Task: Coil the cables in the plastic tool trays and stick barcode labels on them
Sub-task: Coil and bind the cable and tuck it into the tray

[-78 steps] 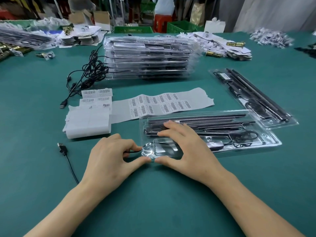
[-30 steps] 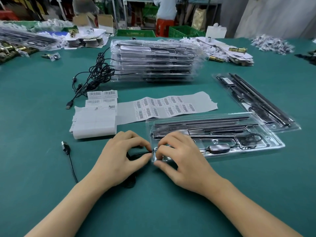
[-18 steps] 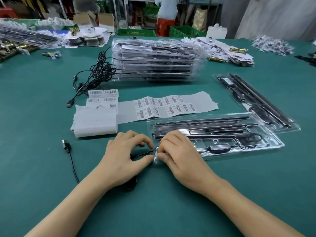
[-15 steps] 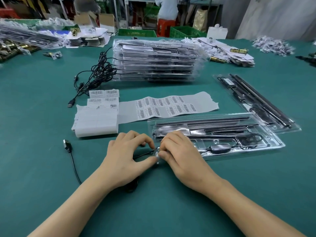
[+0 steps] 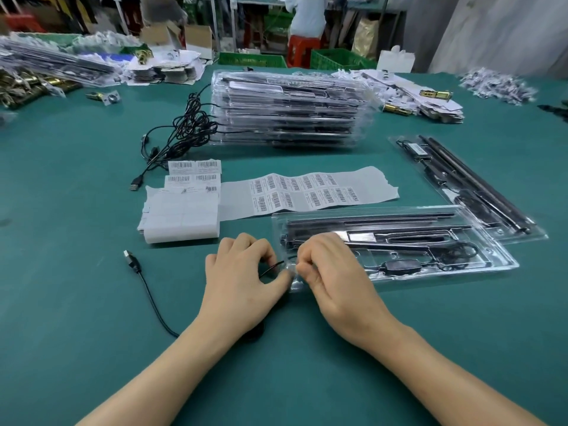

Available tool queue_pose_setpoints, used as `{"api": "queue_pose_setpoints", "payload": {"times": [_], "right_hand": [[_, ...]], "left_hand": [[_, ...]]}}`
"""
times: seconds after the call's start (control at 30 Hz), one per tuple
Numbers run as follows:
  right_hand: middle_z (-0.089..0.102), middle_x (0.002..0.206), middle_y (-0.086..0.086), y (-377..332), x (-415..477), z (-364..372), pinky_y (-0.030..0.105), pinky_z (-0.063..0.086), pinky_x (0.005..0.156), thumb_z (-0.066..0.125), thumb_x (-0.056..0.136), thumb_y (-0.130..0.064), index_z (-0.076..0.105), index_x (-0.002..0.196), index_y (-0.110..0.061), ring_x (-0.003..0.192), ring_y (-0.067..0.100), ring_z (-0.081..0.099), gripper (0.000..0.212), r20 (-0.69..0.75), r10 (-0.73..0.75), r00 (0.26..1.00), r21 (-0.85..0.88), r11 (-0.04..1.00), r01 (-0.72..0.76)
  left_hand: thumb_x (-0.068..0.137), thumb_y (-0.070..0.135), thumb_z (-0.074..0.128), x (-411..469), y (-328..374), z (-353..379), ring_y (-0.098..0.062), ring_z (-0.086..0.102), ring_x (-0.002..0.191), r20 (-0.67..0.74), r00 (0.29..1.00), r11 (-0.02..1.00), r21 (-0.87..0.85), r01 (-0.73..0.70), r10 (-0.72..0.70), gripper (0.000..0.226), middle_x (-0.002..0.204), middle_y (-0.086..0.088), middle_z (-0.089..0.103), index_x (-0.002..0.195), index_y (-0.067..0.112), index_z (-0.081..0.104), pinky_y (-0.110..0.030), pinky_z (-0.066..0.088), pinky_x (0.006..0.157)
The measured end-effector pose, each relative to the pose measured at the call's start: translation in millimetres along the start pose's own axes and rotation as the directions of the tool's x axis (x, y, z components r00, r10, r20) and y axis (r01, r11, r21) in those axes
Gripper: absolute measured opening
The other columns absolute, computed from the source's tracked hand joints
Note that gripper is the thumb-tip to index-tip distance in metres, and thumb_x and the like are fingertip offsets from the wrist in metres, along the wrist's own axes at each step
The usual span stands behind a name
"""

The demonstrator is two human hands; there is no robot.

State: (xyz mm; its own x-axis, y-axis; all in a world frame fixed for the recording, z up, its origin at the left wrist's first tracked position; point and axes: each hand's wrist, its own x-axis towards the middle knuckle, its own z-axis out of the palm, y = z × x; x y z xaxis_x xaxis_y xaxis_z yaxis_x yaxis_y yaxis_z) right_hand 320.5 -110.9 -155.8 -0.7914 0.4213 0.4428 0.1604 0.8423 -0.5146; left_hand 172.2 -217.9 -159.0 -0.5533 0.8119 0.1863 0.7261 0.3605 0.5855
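The left hand point(image 5: 242, 281) is pinching the thin black cable point(image 5: 272, 268) between thumb and forefinger; the right hand point(image 5: 335, 275), fingers point(image 5: 319, 244) curled, is pinching the same cable just beside that grip, at the left end of the clear plastic tool tray point(image 5: 485, 262). The tray is lying on the green bench point(image 5: 92, 302), stretching rightward from the grip, the white barcode label strip point(image 5: 307, 192) beyond it.

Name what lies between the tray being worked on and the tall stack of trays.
Head view: a paper strip of barcode labels, flat on the green table.
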Motion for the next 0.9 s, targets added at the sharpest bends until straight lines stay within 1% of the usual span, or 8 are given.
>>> {"api": "queue_pose_setpoints", "payload": {"times": [0.1,0.2,0.33,0.43,0.57,0.73,0.8,0.9], "right_hand": [[0.056,0.098,-0.003,1,-1,0,0.04,0.044,0.089,0.053,0.103,-0.025,0.054,0.09,-0.013,0.099,0.02,0.049,0.018,0.004,-0.062,0.998,-0.071,0.996,0.062],[0.058,0.101,-0.002,1,-1,-2,0.04,0.044,0.093,0.058,0.101,-0.031,0.058,0.092,-0.013,0.103,0.022,0.053,0.02,0.027,-0.121,0.992,-0.13,0.984,0.124],[0.059,0.12,-0.004,8,-4,-8,0.039,0.039,0.109,0.071,0.09,-0.047,0.062,0.109,-0.017,0.121,0.018,0.053,0.037,0.088,-0.114,0.99,-0.245,0.96,0.133],[0.056,0.119,-0.008,13,-6,-14,0.038,0.04,0.105,0.074,0.087,-0.04,0.061,0.108,-0.019,0.117,0.014,0.053,0.032,0.039,-0.058,0.998,-0.15,0.987,0.064],[0.057,0.109,-0.007,12,-5,-15,0.038,0.042,0.1,0.073,0.093,-0.028,0.062,0.095,-0.019,0.109,0.015,0.056,0.015,0.013,-0.076,0.997,-0.095,0.992,0.077],[0.058,0.104,0.0,8,-5,-13,0.039,0.047,0.09,0.068,0.096,-0.013,0.057,0.091,-0.01,0.101,0.022,0.057,0.013,-0.062,-0.091,0.994,-0.009,0.996,0.091],[0.058,0.104,0.001,8,-5,-13,0.039,0.047,0.088,0.068,0.095,-0.012,0.056,0.09,-0.009,0.1,0.023,0.056,0.014,-0.059,-0.086,0.995,-0.009,0.996,0.086],[0.057,0.102,0.0,9,-5,-12,0.038,0.047,0.088,0.072,0.094,-0.019,0.059,0.089,-0.012,0.099,0.021,0.055,0.016,-0.007,-0.056,0.998,-0.015,0.998,0.056]], "left_hand": [[0.081,0.06,0.064,2,-5,-7,-0.01,0.045,0.089,0.042,0.997,0.998,-0.011,-0.067,0.067,0.029,0.083,0.016,0.053,0.075,0.035,0.051,-0.033,0.032,0.08],[0.086,0.057,0.067,3,-16,-22,-0.007,0.054,0.076,0.156,0.98,0.992,-0.046,-0.119,0.125,0.024,0.072,0.014,0.06,0.08,0.037,0.056,-0.031,0.045,0.071],[0.091,0.048,0.066,2,-18,-32,-0.009,0.058,0.071,0.165,0.976,0.99,-0.01,-0.14,0.14,0.011,0.073,0.015,0.062,0.091,0.039,0.06,-0.03,0.046,0.061],[0.09,0.05,0.065,2,-16,-34,-0.008,0.057,0.068,0.137,0.975,0.984,0.029,-0.178,0.172,0.011,0.072,0.017,0.061,0.093,0.04,0.061,-0.028,0.045,0.06],[0.089,0.052,0.065,1,-18,-44,-0.001,0.051,0.064,0.155,0.952,0.952,0.117,-0.284,0.265,0.009,0.064,0.017,0.053,0.093,0.043,0.065,-0.027,0.041,0.059],[0.087,0.04,0.074,-1,-14,-47,-0.002,0.05,0.062,0.149,0.938,0.935,0.125,-0.331,0.313,0.008,0.061,0.016,0.05,0.083,0.039,0.066,-0.029,0.044,0.058],[0.084,0.041,0.072,-2,-13,-49,-0.004,0.051,0.062,0.178,0.921,0.928,0.082,-0.365,0.346,0.01,0.06,0.015,0.05,0.08,0.039,0.063,-0.026,0.042,0.057],[0.082,0.044,0.067,-4,-8,-53,-0.008,0.056,0.062,0.312,0.859,0.912,-0.084,-0.401,0.406,0.007,0.064,0.012,0.058,0.083,0.038,0.065,-0.018,0.041,0.057]]}}
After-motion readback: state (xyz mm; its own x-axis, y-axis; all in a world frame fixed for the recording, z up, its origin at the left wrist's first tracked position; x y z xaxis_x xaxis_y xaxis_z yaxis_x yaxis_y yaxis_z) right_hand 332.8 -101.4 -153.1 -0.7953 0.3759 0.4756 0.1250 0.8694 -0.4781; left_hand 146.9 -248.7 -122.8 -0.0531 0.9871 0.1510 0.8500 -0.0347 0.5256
